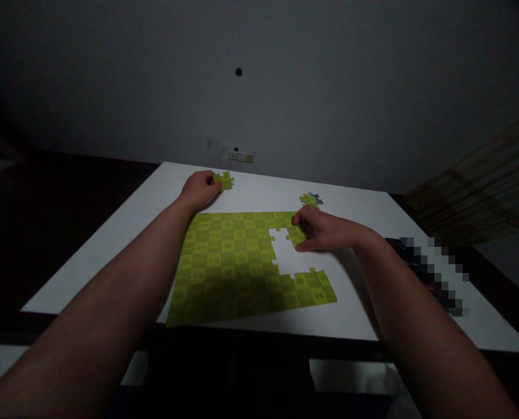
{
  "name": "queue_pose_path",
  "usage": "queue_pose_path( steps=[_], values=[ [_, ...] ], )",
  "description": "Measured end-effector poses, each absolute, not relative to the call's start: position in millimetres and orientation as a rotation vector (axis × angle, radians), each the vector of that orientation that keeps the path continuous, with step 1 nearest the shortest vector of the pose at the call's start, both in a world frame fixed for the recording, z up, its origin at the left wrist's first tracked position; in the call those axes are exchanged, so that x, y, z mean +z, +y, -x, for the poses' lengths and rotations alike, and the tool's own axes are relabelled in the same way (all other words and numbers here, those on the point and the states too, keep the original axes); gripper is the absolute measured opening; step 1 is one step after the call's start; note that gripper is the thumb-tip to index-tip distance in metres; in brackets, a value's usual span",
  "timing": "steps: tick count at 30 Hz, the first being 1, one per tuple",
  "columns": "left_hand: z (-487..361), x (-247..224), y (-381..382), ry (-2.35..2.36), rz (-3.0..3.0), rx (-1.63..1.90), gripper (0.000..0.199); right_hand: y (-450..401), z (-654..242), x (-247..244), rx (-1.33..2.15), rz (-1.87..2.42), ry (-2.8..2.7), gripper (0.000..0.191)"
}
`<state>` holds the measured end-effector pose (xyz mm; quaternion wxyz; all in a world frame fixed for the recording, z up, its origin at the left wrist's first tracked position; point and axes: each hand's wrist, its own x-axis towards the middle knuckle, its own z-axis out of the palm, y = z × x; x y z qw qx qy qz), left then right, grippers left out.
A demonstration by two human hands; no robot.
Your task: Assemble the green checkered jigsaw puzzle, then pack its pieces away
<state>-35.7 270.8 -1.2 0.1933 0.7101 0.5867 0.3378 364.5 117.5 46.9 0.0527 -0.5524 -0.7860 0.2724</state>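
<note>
A mostly assembled jigsaw puzzle [228, 262], green with a checkered print, lies flat on the white table [110, 238]. On its right side is a gap through which the tabletop shows. Beyond the puzzle's far left corner, my left hand [200, 189] pinches a green puzzle piece [225, 181] with knobbed edges. My right hand [324, 228] is over the right end of the puzzle beside the gap, thumb and fingers apart, with nothing visible held between them. Just past its knuckles lie loose puzzle pieces [310, 199], green with some multicoloured parts.
Toward the right table edge, partly behind my right forearm, lies a dark, partly pixelated item [416, 262]. A grey wall [320, 105] with sockets [242, 157] stands behind the table. A striped curtain [482, 174] hangs at the right.
</note>
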Motion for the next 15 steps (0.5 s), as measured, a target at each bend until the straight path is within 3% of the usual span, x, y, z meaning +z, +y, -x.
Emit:
queue_pose_path(
  steps=[6,15],
  values=[
    [33.1,-1.5,267.7,1.649,-1.990,0.955,0.024,113.2,-357.3,43.5,0.666,1.814,-2.374,0.071],
    [31.0,-0.4,265.1,1.610,-1.974,0.970,0.029,98.8,-337.0,48.5,0.386,2.041,-2.361,0.054]
  ],
)
